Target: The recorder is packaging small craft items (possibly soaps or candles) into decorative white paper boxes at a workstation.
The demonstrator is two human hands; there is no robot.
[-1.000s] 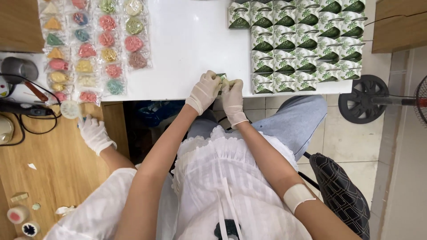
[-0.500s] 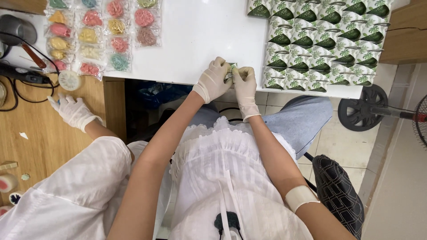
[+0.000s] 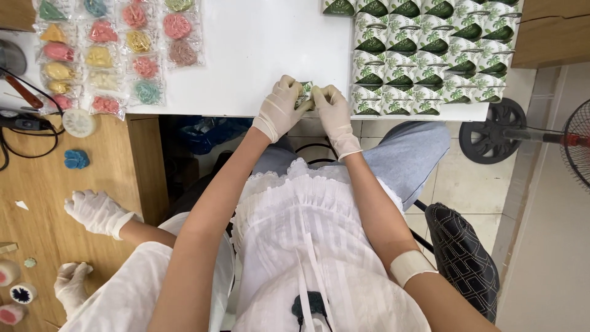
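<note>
— Where are my hands right now?

— Both at the near edge of the white bench (image 3: 258, 55). My left hand (image 3: 281, 106) and right hand (image 3: 332, 110) meet on one small leaf-print packet (image 3: 305, 95), fingers of both pinched shut on it, just beside the laid-out rows.

— How much looks done?

— I'd judge a good share: the rows of folded leaf-print boxes (image 3: 430, 55) fill the bench's right side, touching one another. The one I hold seems not yet finished.

— And what's left?

— The bagged coloured soaps (image 3: 104, 55) lie well apart on the left, seemingly unboxed. A co-worker's gloved hand (image 3: 95, 212) rests over the wooden table (image 3: 37, 197) beside me.
</note>
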